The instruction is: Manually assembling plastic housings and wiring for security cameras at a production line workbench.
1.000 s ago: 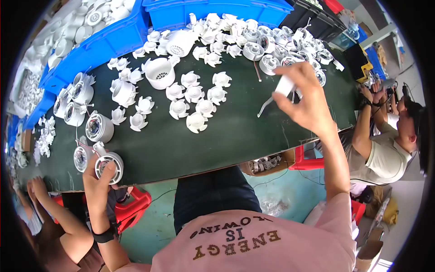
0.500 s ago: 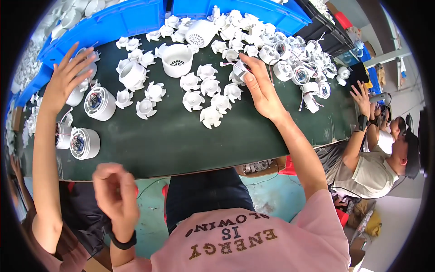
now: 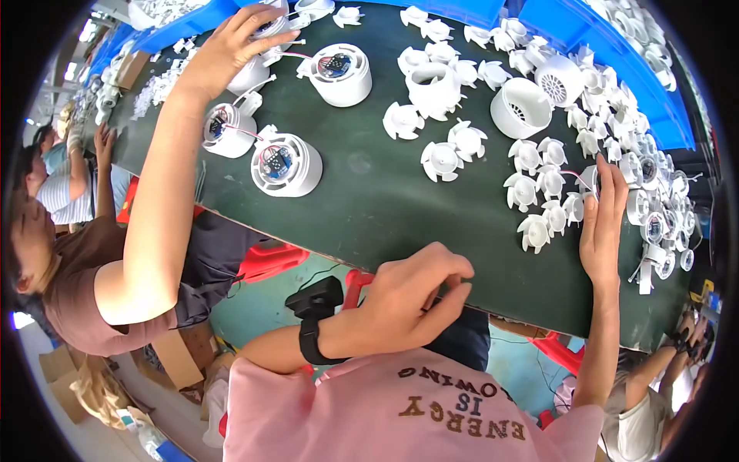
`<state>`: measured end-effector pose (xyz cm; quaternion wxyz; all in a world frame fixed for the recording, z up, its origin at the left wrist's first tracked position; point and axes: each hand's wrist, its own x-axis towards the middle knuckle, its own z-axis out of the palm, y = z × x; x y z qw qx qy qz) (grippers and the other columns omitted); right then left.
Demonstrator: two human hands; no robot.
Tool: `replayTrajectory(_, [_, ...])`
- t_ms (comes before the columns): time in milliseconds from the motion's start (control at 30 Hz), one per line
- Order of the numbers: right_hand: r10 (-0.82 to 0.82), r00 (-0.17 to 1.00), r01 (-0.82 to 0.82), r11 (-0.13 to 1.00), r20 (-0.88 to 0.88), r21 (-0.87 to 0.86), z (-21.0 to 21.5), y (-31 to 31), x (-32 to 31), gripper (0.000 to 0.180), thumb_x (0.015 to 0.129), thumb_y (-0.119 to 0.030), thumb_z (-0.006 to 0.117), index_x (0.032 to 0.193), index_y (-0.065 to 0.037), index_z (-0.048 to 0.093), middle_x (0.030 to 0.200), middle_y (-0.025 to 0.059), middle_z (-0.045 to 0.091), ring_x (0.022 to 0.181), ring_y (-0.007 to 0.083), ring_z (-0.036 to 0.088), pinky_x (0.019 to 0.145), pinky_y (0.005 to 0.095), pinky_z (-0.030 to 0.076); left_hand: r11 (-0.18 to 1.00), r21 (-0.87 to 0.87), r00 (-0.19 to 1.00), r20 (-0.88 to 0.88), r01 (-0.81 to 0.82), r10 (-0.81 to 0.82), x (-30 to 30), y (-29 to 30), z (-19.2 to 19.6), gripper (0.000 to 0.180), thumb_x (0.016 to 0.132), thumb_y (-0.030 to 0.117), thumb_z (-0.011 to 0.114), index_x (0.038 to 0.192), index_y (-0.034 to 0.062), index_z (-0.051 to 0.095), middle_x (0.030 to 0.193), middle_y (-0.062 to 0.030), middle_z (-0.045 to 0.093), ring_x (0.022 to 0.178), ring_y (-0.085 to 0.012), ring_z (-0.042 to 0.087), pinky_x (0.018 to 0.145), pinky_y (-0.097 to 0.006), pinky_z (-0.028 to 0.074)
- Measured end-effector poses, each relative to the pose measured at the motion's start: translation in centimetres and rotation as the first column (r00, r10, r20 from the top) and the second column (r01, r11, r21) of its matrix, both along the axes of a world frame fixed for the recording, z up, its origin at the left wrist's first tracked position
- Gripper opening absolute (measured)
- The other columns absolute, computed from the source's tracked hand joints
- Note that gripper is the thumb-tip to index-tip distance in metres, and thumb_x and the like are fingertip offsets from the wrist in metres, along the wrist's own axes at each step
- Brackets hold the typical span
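Note:
My left hand [image 3: 412, 296], with a black band on its wrist, hovers over the table's near edge. Its fingers are curled and the tips nearly meet; nothing shows between them. At the right my right hand [image 3: 604, 227] lies with its fingers around a small white motor unit [image 3: 591, 179], mostly covered, with thin wires sticking out to the left. Close beside that hand lie white fan impellers [image 3: 551, 182] in a loose cluster. Wired white motor units [image 3: 654, 227] are heaped to its right.
On the green table [image 3: 350, 219] stand white housings with circuit boards [image 3: 285, 165] at left and an open white housing [image 3: 522, 108] farther back. Blue bins [image 3: 616, 77] line the far side. A co-worker's arm [image 3: 162, 200] reaches over the table's left part.
The view has swung left, so the table's things sit farther right. My left hand has moved inward over the table edge. My right hand stays at the wired motor unit.

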<state>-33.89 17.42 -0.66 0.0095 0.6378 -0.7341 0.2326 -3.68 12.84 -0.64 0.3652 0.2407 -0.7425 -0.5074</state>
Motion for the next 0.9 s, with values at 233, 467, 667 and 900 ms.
replayTrajectory(233, [-0.017,0.996,0.016,1.0,-0.085,-0.011,0.4,0.1,-1.1,0.044,0.095,-0.015,0.043,0.137,-0.001,0.041,0.131,0.0222,0.045,0.126,0.0382,0.039,0.107,0.0422,0.029,0.975,0.011,0.974,-0.054,0.221,-0.22,-4.1,0.9,1.8,0.02,0.081,-0.006,0.063,0.1,-0.0006,0.059,0.078,-0.0044,0.056,0.052,-0.0072,0.046,0.046,-0.023,0.035])
replayTrajectory(467, [0.17,0.725,-0.098,0.985,0.668,-0.145,5.9,2.6,6.5,0.049,0.101,-0.037,0.039,0.13,0.003,0.043,0.12,0.0117,0.052,0.106,0.0166,0.052,0.091,0.0306,0.042,0.852,0.439,0.954,-0.213,0.285,-0.209,-3.5,2.7,3.2,0.058,0.093,0.005,0.052,0.143,0.0006,0.022,0.12,-0.0155,0.053,0.1,-0.0173,0.056,0.084,-0.028,0.046])
replayTrajectory(667, [0.375,0.708,-0.378,0.917,0.599,-0.128,5.8,2.7,10.4,0.043,0.101,-0.035,0.04,0.124,0.001,0.047,0.114,0.0151,0.052,0.103,0.0229,0.052,0.089,0.035,0.044,0.642,0.728,0.937,-0.347,0.241,0.042,-5.0,1.8,3.5,0.066,0.094,0.029,0.05,0.145,0.0002,0.022,0.127,-0.0139,0.05,0.111,-0.0217,0.055,0.091,-0.034,0.046])
replayTrajectory(900, [0.149,0.775,-0.107,0.989,0.615,-0.105,5.2,-3.9,5.0,0.016,0.091,-0.003,0.056,0.106,-0.001,0.061,0.098,0.0053,0.06,0.086,0.0117,0.056,0.074,0.0253,0.046,0.692,0.671,0.924,-0.382,0.267,0.013,-0.5,0.2,2.7,0.039,0.08,-0.004,0.064,0.114,0.0001,0.046,0.116,-0.0146,0.057,0.1,-0.0222,0.064,0.085,-0.032,0.052])
